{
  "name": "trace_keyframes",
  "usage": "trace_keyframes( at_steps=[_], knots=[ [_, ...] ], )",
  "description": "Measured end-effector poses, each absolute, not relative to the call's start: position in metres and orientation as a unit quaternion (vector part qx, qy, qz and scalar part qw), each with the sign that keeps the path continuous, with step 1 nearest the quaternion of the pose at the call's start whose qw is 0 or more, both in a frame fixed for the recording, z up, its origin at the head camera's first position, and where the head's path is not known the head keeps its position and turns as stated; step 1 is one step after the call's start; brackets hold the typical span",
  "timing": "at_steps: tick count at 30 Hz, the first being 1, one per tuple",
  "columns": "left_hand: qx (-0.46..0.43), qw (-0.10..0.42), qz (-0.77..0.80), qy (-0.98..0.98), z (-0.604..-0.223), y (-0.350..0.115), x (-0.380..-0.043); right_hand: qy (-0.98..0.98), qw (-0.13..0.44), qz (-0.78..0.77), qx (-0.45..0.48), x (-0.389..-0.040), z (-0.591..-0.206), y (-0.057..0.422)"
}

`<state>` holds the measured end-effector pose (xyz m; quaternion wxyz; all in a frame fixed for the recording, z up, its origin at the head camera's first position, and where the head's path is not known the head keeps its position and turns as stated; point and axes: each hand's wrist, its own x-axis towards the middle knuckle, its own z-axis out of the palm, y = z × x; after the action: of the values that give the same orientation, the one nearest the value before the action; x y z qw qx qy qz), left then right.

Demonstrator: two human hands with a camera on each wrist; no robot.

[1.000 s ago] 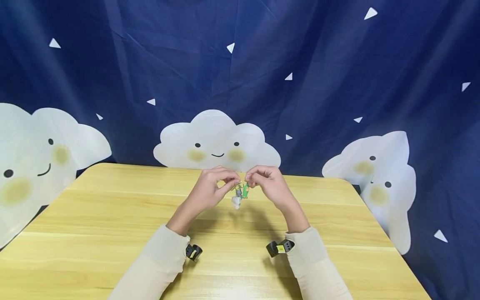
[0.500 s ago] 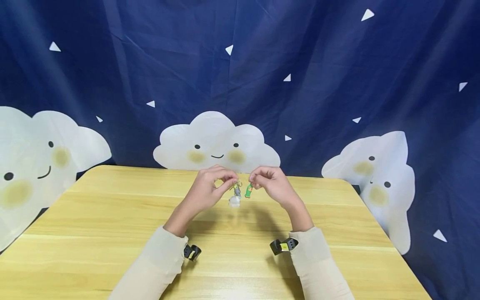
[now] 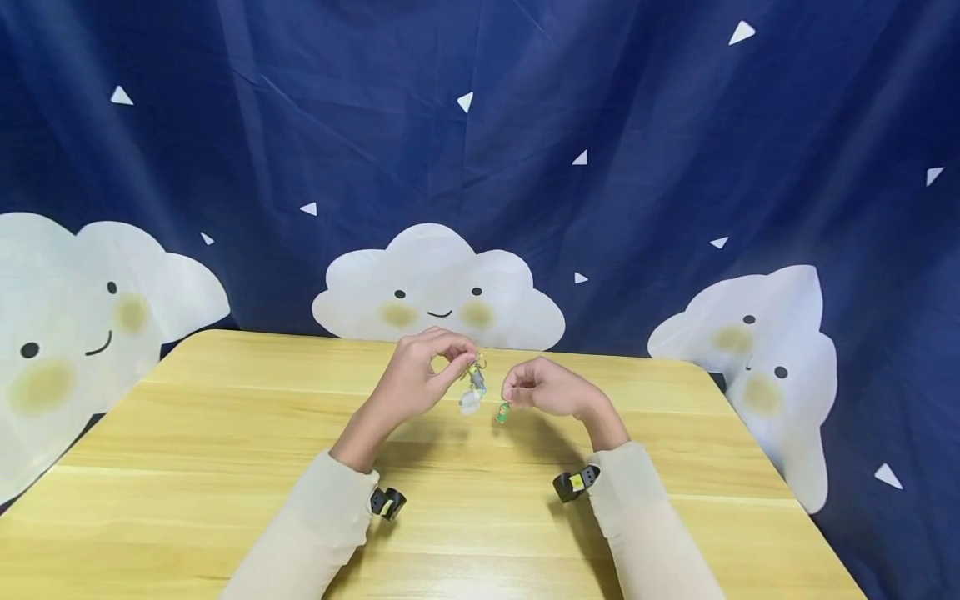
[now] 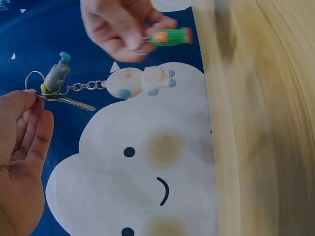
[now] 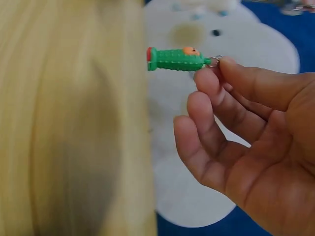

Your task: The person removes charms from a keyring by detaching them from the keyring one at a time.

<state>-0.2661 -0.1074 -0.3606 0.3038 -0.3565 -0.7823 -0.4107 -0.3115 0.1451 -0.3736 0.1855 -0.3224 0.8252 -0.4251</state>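
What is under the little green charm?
The wooden table. The green charm hangs above it from the right hand, hiding a small patch of it in the head view.

A pale wooden table [image 3: 465,508] with rounded far corners is backed by a dark blue curtain [image 3: 375,117], where a smiling central cloud [image 3: 437,292] is flanked by a tilted left cloud [image 3: 75,308] and a tilted right cloud [image 3: 787,400]; white triangles [image 3: 466,102] are scattered about them.

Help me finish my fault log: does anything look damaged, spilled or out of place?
Nothing stands out. The left hand holds the key ring, with the key and white charm attached; the right hand pinches the green charm by its ring. Neither charm looks broken, though blur limits detail.
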Motion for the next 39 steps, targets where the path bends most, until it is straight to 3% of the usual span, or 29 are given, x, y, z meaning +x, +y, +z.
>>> trace_keyframes(
  at_steps=[8,16,26,39],
  knots=[
    [-0.356,0.3,-0.415,-0.782,-0.36,-0.107,-0.266,0.825,0.248,-0.416,-0.293,-0.342,-0.397,0.147],
    [-0.346,0.305,-0.416,-0.784,-0.36,-0.108,-0.265,0.848,0.224,-0.415,-0.242,-0.363,-0.408,0.147],
    [-0.335,0.303,-0.419,-0.788,-0.36,-0.109,-0.266,0.88,0.242,-0.368,-0.177,-0.376,-0.407,0.138],
    [-0.334,0.304,-0.416,-0.79,-0.362,-0.109,-0.267,0.894,0.215,-0.361,-0.154,-0.387,-0.417,0.129]
  ],
)
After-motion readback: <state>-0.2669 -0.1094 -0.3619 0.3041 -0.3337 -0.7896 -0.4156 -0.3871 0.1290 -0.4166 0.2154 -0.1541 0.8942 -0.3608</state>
